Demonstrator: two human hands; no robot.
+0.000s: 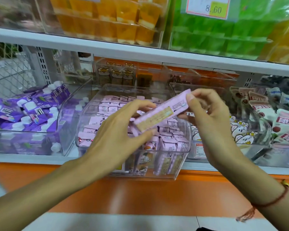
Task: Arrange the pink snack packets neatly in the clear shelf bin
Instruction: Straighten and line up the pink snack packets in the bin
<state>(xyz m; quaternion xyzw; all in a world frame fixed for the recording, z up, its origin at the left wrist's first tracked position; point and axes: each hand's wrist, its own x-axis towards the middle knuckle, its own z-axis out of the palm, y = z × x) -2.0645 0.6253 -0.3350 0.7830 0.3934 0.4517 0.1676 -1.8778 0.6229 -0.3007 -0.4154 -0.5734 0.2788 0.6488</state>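
At the centre of the frame, the long pink snack packet hangs above the clear plastic shelf bin, between the left hand at its lower end and the right hand at its upper end. The small pink snack packets lie in that bin. The purple spouted pouches sit at left, the white-and-red packets at right, the orange jelly cups upper centre.

glossy clear plastic bin

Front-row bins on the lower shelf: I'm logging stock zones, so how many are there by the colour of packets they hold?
Purple pouches: 1 bin
Pink packets: 1 bin
White and red packets: 1 bin
Total: 3 bins
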